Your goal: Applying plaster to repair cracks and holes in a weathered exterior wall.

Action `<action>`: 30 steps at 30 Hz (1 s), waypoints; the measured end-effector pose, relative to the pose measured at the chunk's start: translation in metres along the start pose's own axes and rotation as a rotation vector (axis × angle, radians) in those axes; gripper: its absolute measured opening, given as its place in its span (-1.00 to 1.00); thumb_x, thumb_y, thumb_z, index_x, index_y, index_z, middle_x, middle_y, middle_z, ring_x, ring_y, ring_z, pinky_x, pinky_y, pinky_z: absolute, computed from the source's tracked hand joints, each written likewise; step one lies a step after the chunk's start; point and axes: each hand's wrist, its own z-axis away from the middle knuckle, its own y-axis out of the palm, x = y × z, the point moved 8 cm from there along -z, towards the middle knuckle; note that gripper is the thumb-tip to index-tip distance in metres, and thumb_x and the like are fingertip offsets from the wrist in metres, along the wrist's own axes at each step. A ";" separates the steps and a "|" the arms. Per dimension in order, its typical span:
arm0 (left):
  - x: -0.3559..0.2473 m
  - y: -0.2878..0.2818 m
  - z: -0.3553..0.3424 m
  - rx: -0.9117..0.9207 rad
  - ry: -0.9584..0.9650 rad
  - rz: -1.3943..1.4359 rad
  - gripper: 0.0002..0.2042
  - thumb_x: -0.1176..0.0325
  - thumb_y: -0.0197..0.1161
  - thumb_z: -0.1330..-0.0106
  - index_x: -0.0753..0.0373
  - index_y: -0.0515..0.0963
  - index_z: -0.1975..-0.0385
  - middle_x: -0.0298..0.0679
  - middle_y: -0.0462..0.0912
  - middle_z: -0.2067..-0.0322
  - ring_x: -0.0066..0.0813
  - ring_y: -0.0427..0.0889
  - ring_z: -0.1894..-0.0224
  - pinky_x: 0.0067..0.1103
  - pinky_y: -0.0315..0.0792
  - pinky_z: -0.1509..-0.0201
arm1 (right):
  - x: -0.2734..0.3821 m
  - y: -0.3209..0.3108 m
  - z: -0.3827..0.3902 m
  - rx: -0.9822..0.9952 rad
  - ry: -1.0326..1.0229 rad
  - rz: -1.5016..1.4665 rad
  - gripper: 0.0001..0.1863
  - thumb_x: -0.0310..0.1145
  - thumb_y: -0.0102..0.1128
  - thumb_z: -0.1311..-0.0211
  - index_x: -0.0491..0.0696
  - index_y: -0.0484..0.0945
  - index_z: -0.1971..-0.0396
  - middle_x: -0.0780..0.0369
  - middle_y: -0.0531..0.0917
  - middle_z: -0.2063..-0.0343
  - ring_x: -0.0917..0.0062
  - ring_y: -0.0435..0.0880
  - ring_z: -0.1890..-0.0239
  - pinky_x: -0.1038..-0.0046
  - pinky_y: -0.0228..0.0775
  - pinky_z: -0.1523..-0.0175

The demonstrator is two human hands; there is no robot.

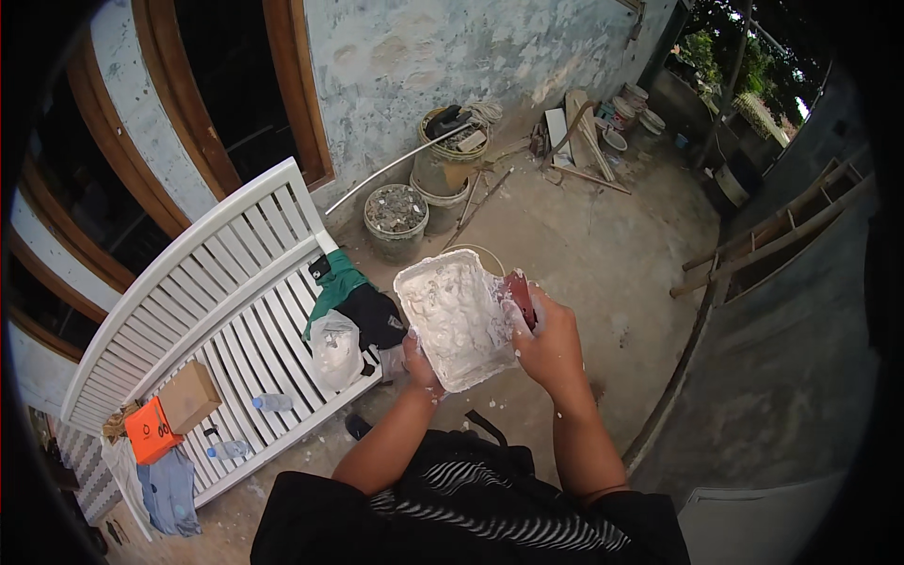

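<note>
In front of me I hold a squarish container [450,318] full of thick white paste, its rim and sides smeared white. My left hand [422,365] grips its lower left side, partly hidden behind it. My right hand [546,344] is closed on a reddish-brown handled tool [523,301] at the container's right edge, probably a putty knife; its blade is coated or hidden by paste. White spots dot my right hand and wrist.
A white slatted bench [202,287] at left holds a box [188,395], orange bag [151,428], bottles, clothing and a white sack [334,350]. Rubble-filled buckets [395,221] and leaning boards [584,141] line the back wall. A ladder [744,245] lies along the grey right wall.
</note>
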 end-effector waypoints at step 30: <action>0.323 0.096 -0.307 0.160 -0.410 0.010 -0.31 -0.23 -0.24 -0.23 0.15 0.19 -0.21 -0.20 0.35 -0.13 -0.28 0.36 -0.13 -0.36 0.24 -0.23 | -0.258 -0.188 -0.161 -0.069 0.342 0.067 -0.73 -0.50 0.06 0.06 -0.25 0.49 0.29 -0.09 0.56 0.49 0.01 0.54 0.36 0.17 0.37 0.21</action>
